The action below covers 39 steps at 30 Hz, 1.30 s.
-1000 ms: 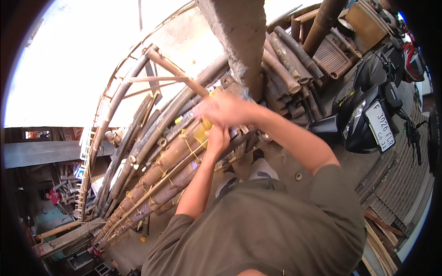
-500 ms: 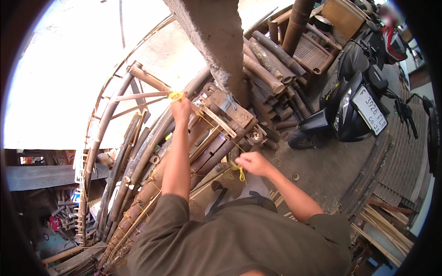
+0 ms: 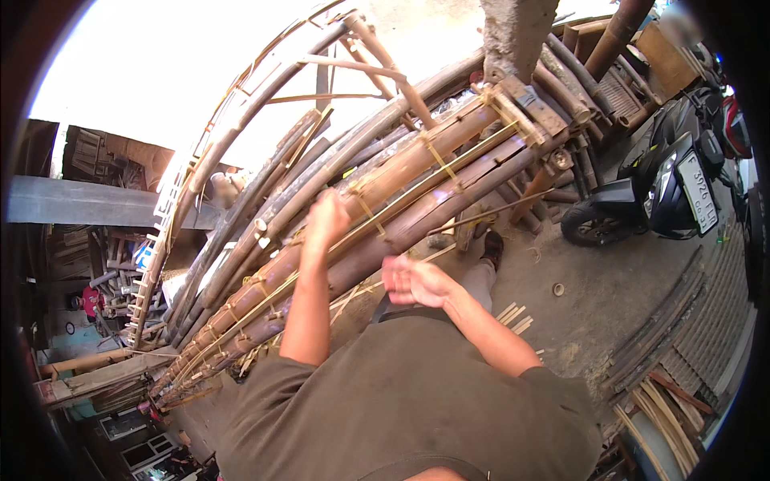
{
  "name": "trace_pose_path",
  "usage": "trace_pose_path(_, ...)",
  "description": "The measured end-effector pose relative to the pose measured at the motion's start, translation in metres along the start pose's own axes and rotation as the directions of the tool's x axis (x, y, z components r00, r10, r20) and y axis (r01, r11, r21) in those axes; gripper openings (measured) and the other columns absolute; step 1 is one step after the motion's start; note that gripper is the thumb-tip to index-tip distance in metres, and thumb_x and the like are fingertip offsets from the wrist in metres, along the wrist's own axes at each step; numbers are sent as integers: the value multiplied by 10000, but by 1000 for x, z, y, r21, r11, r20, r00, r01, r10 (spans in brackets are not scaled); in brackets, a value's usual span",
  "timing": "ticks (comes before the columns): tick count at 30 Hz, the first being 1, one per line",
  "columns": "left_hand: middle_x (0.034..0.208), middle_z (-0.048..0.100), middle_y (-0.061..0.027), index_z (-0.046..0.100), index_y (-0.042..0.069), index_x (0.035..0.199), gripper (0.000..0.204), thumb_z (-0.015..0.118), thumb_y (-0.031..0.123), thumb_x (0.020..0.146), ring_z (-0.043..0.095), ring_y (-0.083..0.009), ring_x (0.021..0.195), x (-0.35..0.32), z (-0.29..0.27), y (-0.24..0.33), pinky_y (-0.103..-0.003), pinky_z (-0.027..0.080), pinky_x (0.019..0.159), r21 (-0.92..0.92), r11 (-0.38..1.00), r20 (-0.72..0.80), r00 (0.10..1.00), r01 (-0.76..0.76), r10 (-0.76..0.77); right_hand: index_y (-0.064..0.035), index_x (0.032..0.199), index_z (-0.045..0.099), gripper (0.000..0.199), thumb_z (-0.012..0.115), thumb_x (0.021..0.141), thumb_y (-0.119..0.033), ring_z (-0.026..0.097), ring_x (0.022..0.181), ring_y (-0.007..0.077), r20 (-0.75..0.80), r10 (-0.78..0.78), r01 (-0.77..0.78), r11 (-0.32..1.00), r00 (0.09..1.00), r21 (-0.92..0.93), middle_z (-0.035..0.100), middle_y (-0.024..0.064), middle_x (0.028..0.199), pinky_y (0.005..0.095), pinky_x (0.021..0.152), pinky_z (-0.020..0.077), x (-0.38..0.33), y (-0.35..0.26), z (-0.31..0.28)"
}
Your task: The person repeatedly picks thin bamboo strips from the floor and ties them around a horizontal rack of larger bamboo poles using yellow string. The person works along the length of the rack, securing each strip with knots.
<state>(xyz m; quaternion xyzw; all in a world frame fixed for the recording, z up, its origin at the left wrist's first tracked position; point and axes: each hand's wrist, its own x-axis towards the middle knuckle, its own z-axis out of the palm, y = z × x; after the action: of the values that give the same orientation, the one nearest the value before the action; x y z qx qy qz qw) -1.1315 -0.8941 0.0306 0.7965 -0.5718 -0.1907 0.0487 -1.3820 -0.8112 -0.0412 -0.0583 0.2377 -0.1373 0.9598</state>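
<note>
Two long brown bamboo poles point(image 3: 433, 220) lie side by side, running diagonally from lower left to upper right. Several yellowish ties point(image 3: 374, 218) wrap round them, and a thin strip runs along their length. Over the far pole is my left hand point(image 3: 327, 218), closed in a fist; whatever it holds is too blurred to make out. My right hand point(image 3: 421, 283) is on the near side of the poles, in front of my body. Its fingers look loosely apart though smeared by motion, and nothing shows in them. A wooden block point(image 3: 536, 110) sits across the poles' upper right end.
A curved bamboo frame point(image 3: 233, 132) rises beyond the poles. At the upper right stand a concrete post point(image 3: 513, 36) and stacked bamboo lengths point(image 3: 565, 88). A black motorcycle point(image 3: 662, 180) is parked at right. Bamboo slats point(image 3: 658, 417) lie lower right, with a small ring point(image 3: 558, 289) on the floor.
My view and body have shifted left along the poles. Both hands have left the wooden block's area, and the yellow cord seen at each hand no longer shows there. My right hand's fingers have loosened.
</note>
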Motion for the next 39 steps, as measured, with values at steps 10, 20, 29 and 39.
trace_pose_path(10, 916, 674, -147, 628, 91, 1094, 273, 592, 278, 898, 617, -383, 853, -30, 104, -16, -565, 344, 745, -388, 686, -699, 681, -616, 216, -37, 1119, 663, 477, 425, 973, -424, 633, 902, 275, 440, -219, 227, -614, 871, -755, 662, 151, 1006, 393, 811, 503, 106, -76, 156)
trace_pose_path(20, 719, 658, -105, 683, 171, 955, 212, 497, 270, 976, 618, -289, 722, -57, 53, 0, -445, 266, 818, -210, 969, -192, 978, -128, 88, 12, 796, 604, 326, 510, 931, -269, 615, 713, 365, 570, -224, 517, -256, 790, -817, 608, 207, 700, 471, 688, 473, 32, -69, 110)
trace_pose_path(29, 775, 663, -63, 679, 0, 981, 217, 527, 154, 982, 595, -115, 695, 54, -21, 7, -281, 458, 620, -775, 596, -292, 955, -210, -43, -12, 685, 582, 369, 535, 934, -280, 549, 599, 334, 342, -474, 271, -213, 812, -939, 561, 202, 638, 435, 589, 425, 23, 12, 33)
trace_pose_path(39, 888, 662, -126, 634, -6, 942, 233, 552, 212, 940, 638, -200, 778, 189, 9, -213, -306, 536, 707, -998, -48, -3, 887, -28, -461, -163, 812, 517, 413, 410, 1004, -513, 640, 930, 160, -881, -342, 928, 292, 326, 230, 670, -20, 868, 393, 893, 479, 44, 120, -129)
